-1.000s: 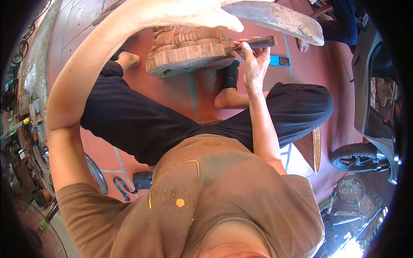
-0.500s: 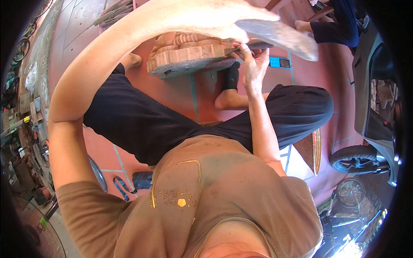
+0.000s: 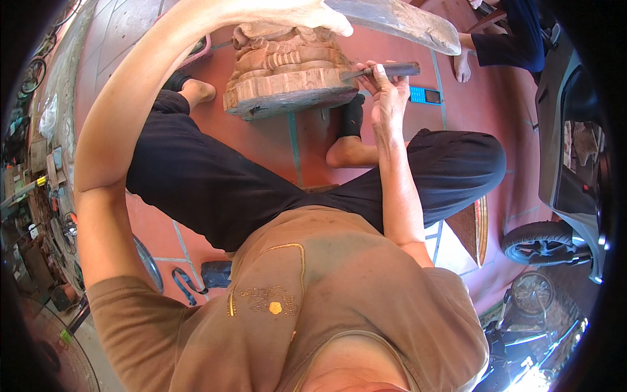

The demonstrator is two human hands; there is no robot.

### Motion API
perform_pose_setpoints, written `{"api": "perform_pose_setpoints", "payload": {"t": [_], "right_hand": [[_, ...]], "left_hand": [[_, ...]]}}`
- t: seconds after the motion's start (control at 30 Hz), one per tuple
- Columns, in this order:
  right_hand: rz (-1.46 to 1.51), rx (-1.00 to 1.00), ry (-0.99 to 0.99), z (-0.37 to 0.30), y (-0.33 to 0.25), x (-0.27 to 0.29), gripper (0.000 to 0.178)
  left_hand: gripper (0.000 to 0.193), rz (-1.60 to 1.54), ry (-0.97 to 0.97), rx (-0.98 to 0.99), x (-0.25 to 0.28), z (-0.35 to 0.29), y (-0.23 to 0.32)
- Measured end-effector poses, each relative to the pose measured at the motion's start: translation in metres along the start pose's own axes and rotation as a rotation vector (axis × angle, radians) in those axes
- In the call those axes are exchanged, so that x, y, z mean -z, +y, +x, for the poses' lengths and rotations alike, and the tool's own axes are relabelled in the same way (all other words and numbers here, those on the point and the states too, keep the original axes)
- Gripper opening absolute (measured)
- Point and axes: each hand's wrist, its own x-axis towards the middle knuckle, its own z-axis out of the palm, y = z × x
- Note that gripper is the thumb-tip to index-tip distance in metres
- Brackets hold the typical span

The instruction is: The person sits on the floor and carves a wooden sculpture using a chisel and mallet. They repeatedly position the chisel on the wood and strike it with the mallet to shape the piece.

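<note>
A carved wooden piece [image 3: 287,62] with a flat, thick base lies on the floor between my legs. My right hand [image 3: 388,98] is closed around a chisel [image 3: 401,68], its narrow blade meeting the right side of the carving's base. Above it, at the top edge, my left hand [image 3: 330,17] grips a long flat wooden mallet [image 3: 405,25], held apart from the chisel. Part of the left hand and of the mallet's near end is cut off by the frame. My left arm arches over the left side of the carving.
A blue keypad phone [image 3: 425,95] lies on the red tiles right of the chisel. Another person's foot [image 3: 462,67] and dark trouser leg are at the upper right. A motorbike wheel [image 3: 545,242] stands at the right; clutter lines the left rim. A fan [image 3: 55,353] is at the lower left.
My left hand and the mallet have moved up and left, away from the chisel, uncovering more of the carving. My right hand and the chisel stay almost in place.
</note>
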Motion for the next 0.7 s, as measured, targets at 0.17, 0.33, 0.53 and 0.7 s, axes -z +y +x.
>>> {"api": "perform_pose_setpoints", "payload": {"t": [0.17, 0.33, 0.53, 0.7], "right_hand": [[-0.134, 0.145, -0.008, 0.002, -0.008, -0.004, 0.032], [-0.146, 0.146, -0.063, -0.002, -0.005, -0.018, 0.033], [-0.225, 0.209, -0.092, -0.006, -0.010, -0.023, 0.033], [-0.324, 0.246, -0.113, -0.009, -0.011, -0.030, 0.033]], "left_hand": [[0.073, -0.026, -0.050, 0.047, -0.003, 0.007, -0.009], [0.073, -0.045, -0.061, 0.120, 0.001, 0.001, -0.011], [0.072, -0.014, -0.067, 0.075, 0.003, 0.001, -0.008], [0.072, -0.005, -0.053, 0.078, -0.004, 0.004, -0.017]]}}
